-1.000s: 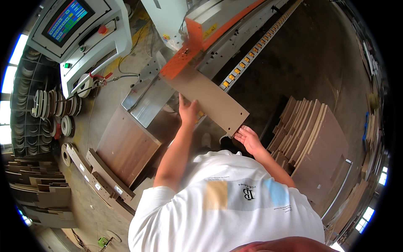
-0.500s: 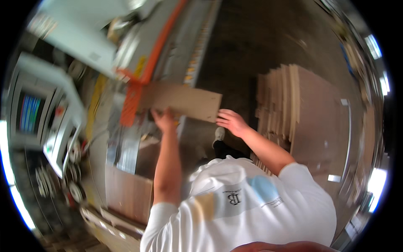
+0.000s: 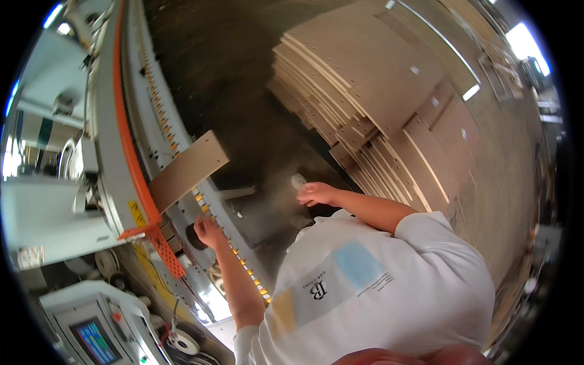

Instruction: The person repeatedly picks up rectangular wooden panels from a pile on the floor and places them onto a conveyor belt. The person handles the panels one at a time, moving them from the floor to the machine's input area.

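Our panel (image 3: 191, 167) lies across rollers (image 3: 234, 250), one end by orange rail (image 3: 135, 161); unheld overhang might skew it. L hand (image 3: 208, 231), fingers loosely open nr rollers: poss. pinch if we reach in. R hand (image 3: 315, 193) half-curled, can't tell if shut.

a brown panel (image 3: 190, 170) lies across the yellow-roller track (image 3: 159, 112); left hand (image 3: 208, 232) near it, right hand (image 3: 316, 194) nearer the stacked boards (image 3: 377, 70).

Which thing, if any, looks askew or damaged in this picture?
The stack of brown boards looks uneven: its edges are staggered, not flush, which may be harmless. The single panel near the left hand shows no clear damage.
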Available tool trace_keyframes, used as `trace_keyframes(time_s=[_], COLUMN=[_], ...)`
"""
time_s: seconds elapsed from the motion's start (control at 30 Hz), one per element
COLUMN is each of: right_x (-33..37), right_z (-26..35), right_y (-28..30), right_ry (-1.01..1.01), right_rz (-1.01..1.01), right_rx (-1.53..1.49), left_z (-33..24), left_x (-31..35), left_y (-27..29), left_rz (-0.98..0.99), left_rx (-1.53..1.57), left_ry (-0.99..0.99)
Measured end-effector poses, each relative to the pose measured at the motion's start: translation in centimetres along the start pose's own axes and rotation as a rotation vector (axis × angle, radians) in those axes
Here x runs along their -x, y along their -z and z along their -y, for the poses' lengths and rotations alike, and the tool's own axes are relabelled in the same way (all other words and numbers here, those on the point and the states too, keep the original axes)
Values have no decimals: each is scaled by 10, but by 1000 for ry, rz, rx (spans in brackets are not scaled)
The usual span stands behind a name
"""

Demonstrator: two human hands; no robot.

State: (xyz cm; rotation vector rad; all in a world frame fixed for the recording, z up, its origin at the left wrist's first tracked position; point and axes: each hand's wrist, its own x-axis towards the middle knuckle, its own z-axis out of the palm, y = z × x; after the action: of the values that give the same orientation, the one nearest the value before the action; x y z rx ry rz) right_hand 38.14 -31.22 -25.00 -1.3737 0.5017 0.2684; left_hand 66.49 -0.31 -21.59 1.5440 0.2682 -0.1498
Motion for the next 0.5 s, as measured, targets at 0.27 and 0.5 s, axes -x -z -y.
trace_keyframes(time_s=[0.27, 0.5], right_x=[156, 225], right_z=[-102, -109], right_y=[61, 119], right_ry=[-278, -436], right_rz=[-694, -969], right_rx=[-110, 298], left_z=[39, 23], left_x=[-14, 3], left_y=[14, -2], left_rz=[-9, 6], left_rx=[-461, -673], left_ry=[-386, -418])
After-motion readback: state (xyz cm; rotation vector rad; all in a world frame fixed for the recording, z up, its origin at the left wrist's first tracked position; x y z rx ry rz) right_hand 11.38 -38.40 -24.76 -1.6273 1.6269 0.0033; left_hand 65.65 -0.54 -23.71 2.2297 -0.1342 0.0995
